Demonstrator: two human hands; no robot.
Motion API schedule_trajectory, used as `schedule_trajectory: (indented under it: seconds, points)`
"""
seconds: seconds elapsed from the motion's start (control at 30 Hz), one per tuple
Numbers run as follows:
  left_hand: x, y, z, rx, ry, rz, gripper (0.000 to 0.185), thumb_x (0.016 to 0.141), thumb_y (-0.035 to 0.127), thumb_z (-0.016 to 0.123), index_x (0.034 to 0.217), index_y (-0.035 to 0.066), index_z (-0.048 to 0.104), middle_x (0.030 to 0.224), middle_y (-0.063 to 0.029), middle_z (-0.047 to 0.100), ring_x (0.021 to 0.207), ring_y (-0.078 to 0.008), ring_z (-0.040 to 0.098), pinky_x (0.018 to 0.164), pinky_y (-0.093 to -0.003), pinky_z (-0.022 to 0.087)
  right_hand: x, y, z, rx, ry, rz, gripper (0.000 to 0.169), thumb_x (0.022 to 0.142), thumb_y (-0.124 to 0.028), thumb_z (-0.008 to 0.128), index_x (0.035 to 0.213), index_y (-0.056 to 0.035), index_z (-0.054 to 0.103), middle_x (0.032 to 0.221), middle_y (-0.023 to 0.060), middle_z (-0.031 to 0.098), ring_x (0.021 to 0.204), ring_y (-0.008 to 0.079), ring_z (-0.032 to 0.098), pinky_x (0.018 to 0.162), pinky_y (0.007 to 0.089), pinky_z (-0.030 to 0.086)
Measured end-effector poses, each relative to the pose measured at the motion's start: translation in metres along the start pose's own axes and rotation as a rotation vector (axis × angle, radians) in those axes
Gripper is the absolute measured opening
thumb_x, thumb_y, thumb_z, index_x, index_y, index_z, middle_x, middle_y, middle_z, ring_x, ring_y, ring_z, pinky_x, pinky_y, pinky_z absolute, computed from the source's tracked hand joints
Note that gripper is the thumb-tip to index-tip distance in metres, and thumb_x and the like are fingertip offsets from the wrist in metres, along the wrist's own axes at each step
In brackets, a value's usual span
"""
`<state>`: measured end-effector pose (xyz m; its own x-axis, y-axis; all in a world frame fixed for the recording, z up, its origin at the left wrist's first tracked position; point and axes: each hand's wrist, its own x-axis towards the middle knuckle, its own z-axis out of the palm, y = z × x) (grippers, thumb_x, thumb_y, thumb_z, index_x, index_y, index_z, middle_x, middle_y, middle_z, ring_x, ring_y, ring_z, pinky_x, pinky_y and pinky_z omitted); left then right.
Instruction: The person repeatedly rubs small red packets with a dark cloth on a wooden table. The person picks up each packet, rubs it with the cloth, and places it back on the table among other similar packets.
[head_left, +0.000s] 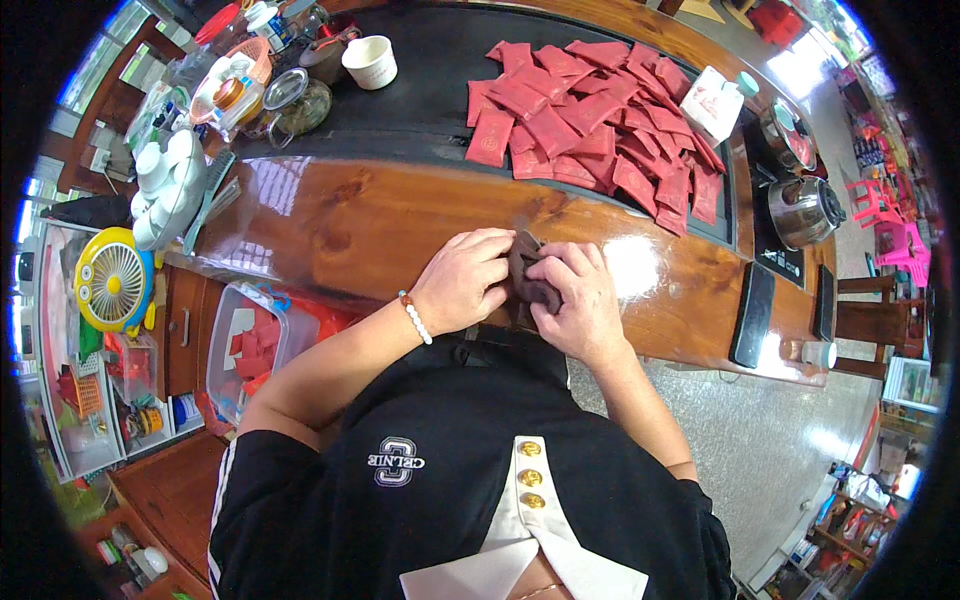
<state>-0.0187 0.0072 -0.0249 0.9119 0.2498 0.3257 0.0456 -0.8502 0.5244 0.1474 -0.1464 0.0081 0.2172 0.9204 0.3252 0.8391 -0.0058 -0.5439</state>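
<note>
A dark brown, flexible piece (523, 270), folded or crumpled, is held at the table's near edge; its exact kind is hard to make out. My left hand (466, 279), with a beaded bracelet at the wrist, pinches its left side. The fingers of my right hand (579, 300) curl around its right side, where a rounded dark part shows under them. Both hands hide much of the piece. Beyond them, a heap of flat red packets (577, 120) lies on the black tray (420, 127) set into the glossy wooden table (360, 217).
A white box (711, 105) stands beside the packets. Right are a steel kettle (802, 211) and a black phone (752, 313). Left are a glass teapot (298, 105), a white paper cup (370, 63), a brush (208, 199) and a toy-like fan (112, 281). A plastic bin (283, 337) holds red packets.
</note>
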Motion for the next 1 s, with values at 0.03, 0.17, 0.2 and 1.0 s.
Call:
schedule_trajectory:
  seconds: [0.03,0.17,0.2,1.0]
  points:
    - [-0.001,0.001,-0.001,-0.003,0.000,-0.005,0.023,0.083,0.016,0.079,0.104,0.007,0.073,0.133,-0.0135,0.069,0.132,-0.0343,0.061,0.109,-0.0479,0.048,-0.003,0.004,-0.002,-0.008,0.006,0.022,0.030,0.067,-0.009,0.077,0.096,-0.0123,0.071,0.112,0.0082,0.067,0.107,0.0348,0.060,0.092,0.0475,0.049]
    - [0.004,0.005,-0.001,-0.084,0.047,0.009,0.019,0.088,0.018,0.079,0.105,0.010,0.074,0.133,-0.0087,0.070,0.131,-0.0321,0.062,0.109,-0.0462,0.049,-0.026,0.039,-0.031,-0.052,0.021,0.146,0.029,0.067,-0.003,0.073,0.095,-0.0093,0.070,0.111,0.0142,0.067,0.106,0.0387,0.063,0.093,0.0482,0.053]
    - [0.004,0.005,-0.001,-0.073,0.049,0.009,0.018,0.089,0.018,0.079,0.105,0.011,0.074,0.132,-0.0077,0.071,0.131,-0.0317,0.062,0.108,-0.0459,0.049,-0.032,0.045,-0.037,-0.050,0.026,0.175,0.029,0.067,-0.003,0.072,0.095,-0.0086,0.071,0.112,0.0150,0.067,0.107,0.0392,0.064,0.093,0.0479,0.053]
    - [0.007,0.053,-0.004,-0.199,-0.154,0.045,0.028,0.088,0.022,0.078,0.114,0.012,0.076,0.107,-0.0060,0.068,0.105,-0.0301,0.062,0.097,-0.0465,0.048,-0.038,0.063,-0.030,-0.010,0.267,0.279,0.034,0.070,-0.002,0.074,0.103,-0.0069,0.073,0.116,0.0176,0.066,0.114,0.0378,0.065,0.102,0.0454,0.052]
